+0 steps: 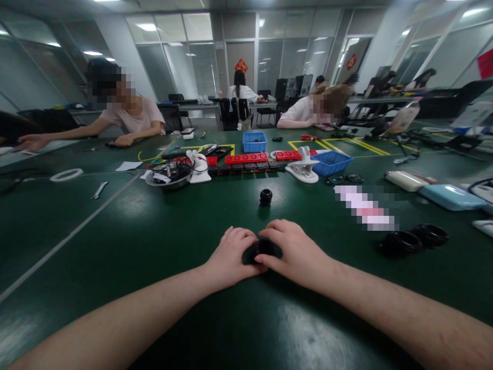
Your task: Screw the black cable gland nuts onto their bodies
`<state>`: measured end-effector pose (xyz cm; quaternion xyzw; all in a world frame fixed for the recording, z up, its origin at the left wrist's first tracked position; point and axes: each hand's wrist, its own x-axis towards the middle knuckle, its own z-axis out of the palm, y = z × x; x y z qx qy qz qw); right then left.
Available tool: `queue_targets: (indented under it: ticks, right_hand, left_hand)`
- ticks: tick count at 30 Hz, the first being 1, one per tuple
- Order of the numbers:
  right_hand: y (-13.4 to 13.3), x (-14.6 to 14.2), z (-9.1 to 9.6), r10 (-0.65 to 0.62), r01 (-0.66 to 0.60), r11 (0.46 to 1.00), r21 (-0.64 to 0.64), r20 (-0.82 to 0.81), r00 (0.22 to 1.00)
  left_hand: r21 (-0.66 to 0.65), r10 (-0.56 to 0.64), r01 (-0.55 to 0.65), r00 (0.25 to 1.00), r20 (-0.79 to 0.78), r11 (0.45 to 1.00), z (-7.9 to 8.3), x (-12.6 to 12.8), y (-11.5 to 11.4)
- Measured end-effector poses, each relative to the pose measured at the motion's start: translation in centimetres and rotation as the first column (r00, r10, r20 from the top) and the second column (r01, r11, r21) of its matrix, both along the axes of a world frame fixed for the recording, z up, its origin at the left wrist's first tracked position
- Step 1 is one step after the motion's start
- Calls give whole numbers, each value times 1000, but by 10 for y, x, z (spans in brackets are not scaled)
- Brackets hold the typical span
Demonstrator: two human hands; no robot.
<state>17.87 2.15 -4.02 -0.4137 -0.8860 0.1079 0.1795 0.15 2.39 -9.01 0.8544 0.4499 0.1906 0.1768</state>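
Observation:
Both of my hands rest on the green table [127,221] near its front edge, closed around one small black round part [264,248]. My left hand [231,257] grips it from the left with curled fingers. From the right, my right hand [295,252] wraps over it. Most of the part is hidden between them. A second small black round part [265,196] stands alone on the table a little beyond my hands.
Two black rings [414,239] lie at the right. Further back are a metal bowl [169,177], red power strips [246,158], white clamps [304,167], two blue baskets [331,162], glasses [344,179] and a wrench [99,190]. Other people sit at the far side.

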Motion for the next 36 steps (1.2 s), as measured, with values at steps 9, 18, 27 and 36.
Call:
queue_targets:
  ticks: [9, 18, 27, 36]
  right_hand:
    - [1, 3, 5, 259, -263, 959, -105, -50, 965]
    - [7, 6, -10, 466, -465, 884, 46, -149, 872]
    - [4, 3, -22, 477, -453, 874, 173, -133, 869]
    - [-5, 4, -4, 202, -155, 963, 221, -210, 957]
  left_hand:
    - [-19, 6, -6, 1000, 4, 1000, 3, 1, -1]
    - [-32, -11, 12, 1000, 20, 999, 2, 0, 0]
    - [-16, 1, -1, 1000, 17, 1000, -1, 0, 1]
    - [-7, 3, -3, 1000, 9, 1000, -3, -1, 1]
